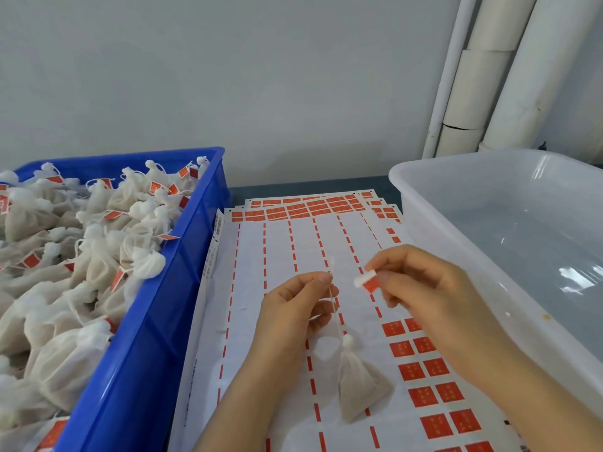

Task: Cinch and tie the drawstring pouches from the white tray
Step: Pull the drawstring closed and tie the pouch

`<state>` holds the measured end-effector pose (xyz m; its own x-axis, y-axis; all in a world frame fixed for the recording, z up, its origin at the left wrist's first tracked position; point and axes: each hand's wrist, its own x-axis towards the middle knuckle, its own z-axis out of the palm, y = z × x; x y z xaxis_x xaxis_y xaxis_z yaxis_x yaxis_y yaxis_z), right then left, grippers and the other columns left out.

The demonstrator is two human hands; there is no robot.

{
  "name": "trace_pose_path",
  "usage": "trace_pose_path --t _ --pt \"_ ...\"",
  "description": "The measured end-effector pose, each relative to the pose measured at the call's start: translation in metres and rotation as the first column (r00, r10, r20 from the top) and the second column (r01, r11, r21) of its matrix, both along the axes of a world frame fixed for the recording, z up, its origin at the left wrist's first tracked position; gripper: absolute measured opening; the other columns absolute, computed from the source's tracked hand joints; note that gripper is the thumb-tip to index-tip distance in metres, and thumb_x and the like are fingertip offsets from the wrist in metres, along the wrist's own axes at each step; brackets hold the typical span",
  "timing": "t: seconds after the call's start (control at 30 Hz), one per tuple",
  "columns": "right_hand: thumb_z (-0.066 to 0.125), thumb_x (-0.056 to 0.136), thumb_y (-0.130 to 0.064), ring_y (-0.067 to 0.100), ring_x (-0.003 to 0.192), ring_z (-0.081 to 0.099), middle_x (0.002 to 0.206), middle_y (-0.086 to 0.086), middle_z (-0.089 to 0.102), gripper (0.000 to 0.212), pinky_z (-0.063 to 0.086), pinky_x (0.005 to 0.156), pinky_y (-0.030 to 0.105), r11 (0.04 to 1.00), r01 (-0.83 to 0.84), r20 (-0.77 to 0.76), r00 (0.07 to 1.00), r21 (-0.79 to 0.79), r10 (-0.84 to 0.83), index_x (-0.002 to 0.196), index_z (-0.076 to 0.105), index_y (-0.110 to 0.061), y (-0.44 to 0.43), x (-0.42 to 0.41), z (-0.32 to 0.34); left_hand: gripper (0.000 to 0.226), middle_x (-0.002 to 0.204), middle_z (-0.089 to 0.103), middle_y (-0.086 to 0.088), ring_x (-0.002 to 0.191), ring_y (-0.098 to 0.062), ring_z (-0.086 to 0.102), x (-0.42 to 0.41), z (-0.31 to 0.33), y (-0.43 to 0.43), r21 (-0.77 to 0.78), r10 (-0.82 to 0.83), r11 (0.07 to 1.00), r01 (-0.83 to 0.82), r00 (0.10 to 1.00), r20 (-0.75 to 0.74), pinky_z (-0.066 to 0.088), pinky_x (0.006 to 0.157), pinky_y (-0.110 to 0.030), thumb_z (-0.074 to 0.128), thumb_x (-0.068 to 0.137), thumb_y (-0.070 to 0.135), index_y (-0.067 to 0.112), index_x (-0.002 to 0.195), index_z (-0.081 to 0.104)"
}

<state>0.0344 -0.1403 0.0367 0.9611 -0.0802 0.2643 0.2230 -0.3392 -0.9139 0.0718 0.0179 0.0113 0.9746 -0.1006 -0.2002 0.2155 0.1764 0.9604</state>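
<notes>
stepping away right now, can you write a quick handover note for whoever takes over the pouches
Left grip pinches the string of one pouch, which is cinched at the neck and hangs over the sticker sheets.
Right grip pinches a red sticker beside the string, not yet on it.
Done: the blue bin on the left is heaped with cinched, tagged pouches.
Left: probably tag this pouch and bin it; no pouches show in the white tray's visible part.

I see a blue crate [140,370] of cream pouches [65,288] with orange-red tags [112,215], white sheets [277,249] striped with orange-red dashes [317,412] and rows of orange-red stickers [435,425], a translucent white tray [489,197], white pipes [535,76] and a pale grey wall [228,76].
</notes>
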Motion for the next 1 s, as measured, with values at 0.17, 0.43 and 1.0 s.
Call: trace_pose_path --t 0.17,0.43,1.0 --pt "0.059 0.087 -0.018 0.003 0.084 0.065 0.087 -0.019 0.068 0.009 0.053 0.065 0.015 0.98 -0.014 -0.066 0.997 0.199 0.028 0.085 0.066 -0.024 0.025 0.018 -0.003 0.021 0.079 0.072 0.001 0.076 -0.015 0.065 -0.001 -0.001 0.001 -0.025 -0.018 0.999 0.019 1.0 0.024 0.052 0.07 -0.027 0.06 0.087 0.029 0.026 0.075 0.076" --pt "0.058 0.07 -0.041 0.007 0.079 0.066 0.085 -0.016 0.069 0.019 0.051 0.062 0.012 0.97 0.035 0.014 0.999 0.241 -0.039 0.086 0.067 -0.036 0.016 0.014 -0.017 0.032 0.092 0.074 0.001 0.078 -0.011 0.071 0.0 0.001 0.004 -0.174 -0.087 0.981 0.081 0.996 -0.026 0.055 0.07 -0.027 0.077 0.059 0.031 0.026 0.091 0.077" --pt "0.06 0.071 -0.044 0.002 0.091 0.062 0.088 -0.02 0.064 0.042 0.05 0.076 0.011 0.998 -0.028 0.118 0.993 0.054 0.021 0.112 0.054 -0.036 0.026 0.009 -0.017 0.02 0.09 0.073 -0.007 0.077 -0.015 0.068 -0.005 0.003 0.001 -0.172 -0.121 0.976 0.133 0.989 0.081 0.053 0.067 -0.023 0.07 0.067 0.029 0.019 0.083 0.077"
